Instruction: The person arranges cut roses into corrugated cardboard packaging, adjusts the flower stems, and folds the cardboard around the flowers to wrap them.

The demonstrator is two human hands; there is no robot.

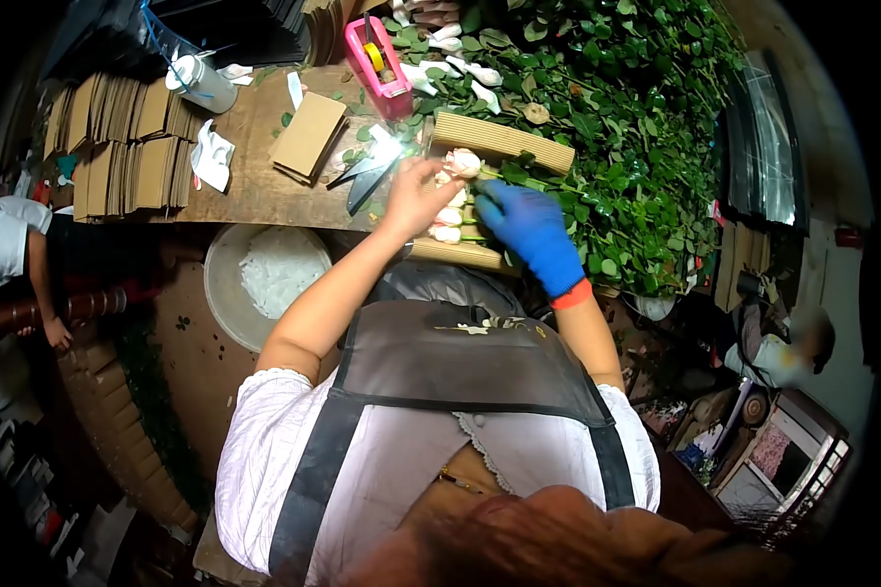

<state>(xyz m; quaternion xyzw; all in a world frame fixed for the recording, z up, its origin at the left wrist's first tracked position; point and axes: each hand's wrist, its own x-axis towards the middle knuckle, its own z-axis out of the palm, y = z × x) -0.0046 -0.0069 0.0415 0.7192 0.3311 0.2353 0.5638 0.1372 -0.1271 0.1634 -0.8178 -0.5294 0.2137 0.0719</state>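
Pale pink roses (pixel 446 217) lie in a row between strips of corrugated cardboard (pixel 504 143), with their stems pointing right. My bare left hand (pixel 416 201) is at the rose heads, its fingers bent around one near the top of the row. From the right, my right hand (pixel 527 230), in a blue glove with an orange cuff, reaches the stems just behind the top rose (pixel 463 163). Its fingers are closed there on a stem, which they partly hide. Scissors (pixel 367 181) with dark blades rest on the wooden table, left of my left hand.
Leafy green stems (pixel 636 147) cover the table's right side. A pink tape dispenser (pixel 387 86), folded cardboard (pixel 308 137), cardboard stacks (pixel 132 147) and a white bottle (pixel 203 83) stand leftward. A tub (pixel 215 293) of white pieces is below. Other people are at both sides.
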